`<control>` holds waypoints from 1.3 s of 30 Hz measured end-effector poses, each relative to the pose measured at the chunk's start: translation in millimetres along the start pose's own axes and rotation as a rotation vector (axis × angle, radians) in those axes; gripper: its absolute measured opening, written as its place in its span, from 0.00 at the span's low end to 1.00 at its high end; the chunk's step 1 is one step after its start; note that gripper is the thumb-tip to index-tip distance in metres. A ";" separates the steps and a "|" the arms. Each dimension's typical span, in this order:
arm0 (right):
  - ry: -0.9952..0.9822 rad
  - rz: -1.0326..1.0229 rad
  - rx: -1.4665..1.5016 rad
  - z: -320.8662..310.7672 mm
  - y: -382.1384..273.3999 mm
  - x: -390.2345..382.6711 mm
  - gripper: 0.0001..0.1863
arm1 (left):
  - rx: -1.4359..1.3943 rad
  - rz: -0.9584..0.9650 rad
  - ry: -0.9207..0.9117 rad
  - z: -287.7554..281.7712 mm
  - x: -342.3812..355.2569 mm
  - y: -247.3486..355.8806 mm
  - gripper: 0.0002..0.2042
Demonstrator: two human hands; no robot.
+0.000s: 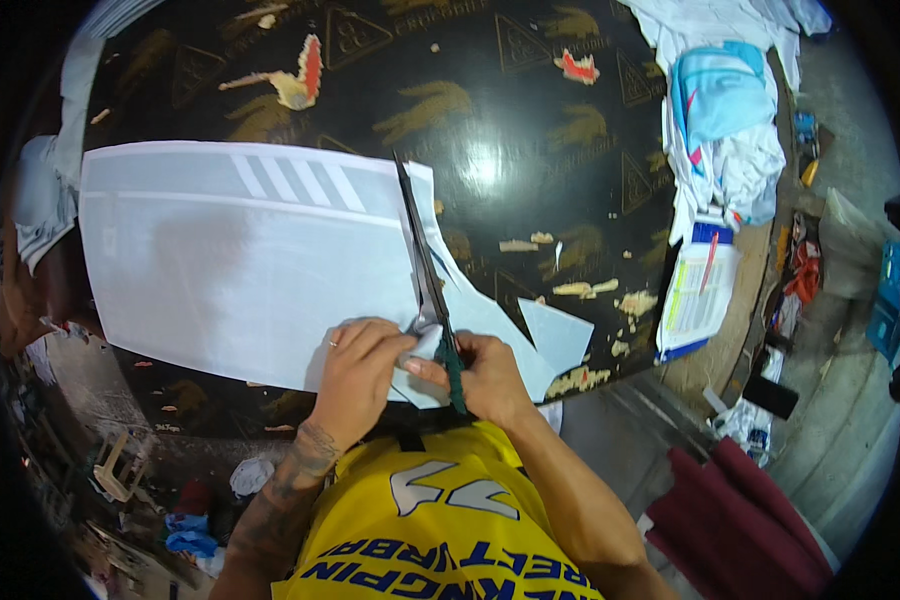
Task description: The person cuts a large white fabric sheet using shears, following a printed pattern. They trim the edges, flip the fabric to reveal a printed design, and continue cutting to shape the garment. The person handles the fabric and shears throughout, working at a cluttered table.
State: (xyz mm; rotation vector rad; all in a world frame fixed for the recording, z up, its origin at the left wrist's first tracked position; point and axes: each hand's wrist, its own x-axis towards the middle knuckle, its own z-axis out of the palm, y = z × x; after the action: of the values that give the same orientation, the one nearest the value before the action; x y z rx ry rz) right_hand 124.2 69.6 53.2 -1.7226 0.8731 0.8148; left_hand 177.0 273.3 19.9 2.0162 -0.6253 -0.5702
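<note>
A large pale sheet [220, 260] with a band of slanted stripes along its top edge lies on the dark board table [470, 90]. Long dark scissors [425, 260] with green-wrapped handles lie across its right part, blades pointing away from me. My right hand [485, 375] is closed round the scissor handles. My left hand [360, 365] grips a lifted, folded edge of the sheet just left of the handles. A triangular pale piece [560, 330] lies at the sheet's right corner.
Piled white and turquoise cloth [720, 120] and a clipboard with papers and a red pen [698, 295] sit along the table's right edge. Grey cloth [45, 190] hangs at the left edge. Maroon cloth [740, 510] and a small wooden stool [120, 465] are below table level.
</note>
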 end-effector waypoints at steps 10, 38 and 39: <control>0.424 -0.226 0.290 -167.3 99.3 -58.6 0.19 | 0.235 -0.020 0.488 49.2 80.7 10.9 0.14; 0.147 -1.059 -0.435 -178.4 79.0 23.6 0.13 | 0.260 -0.350 0.791 137.6 -13.1 114.4 0.16; 0.170 -1.050 -0.479 -160.2 72.4 34.0 0.13 | 0.493 -0.449 0.963 114.4 -24.9 81.8 0.14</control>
State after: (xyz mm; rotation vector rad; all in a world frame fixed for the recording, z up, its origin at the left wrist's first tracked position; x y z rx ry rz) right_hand 99.2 -106.7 34.7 -2.3169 -0.2222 0.1473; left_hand 71.2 179.7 40.9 2.5709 0.3169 0.3823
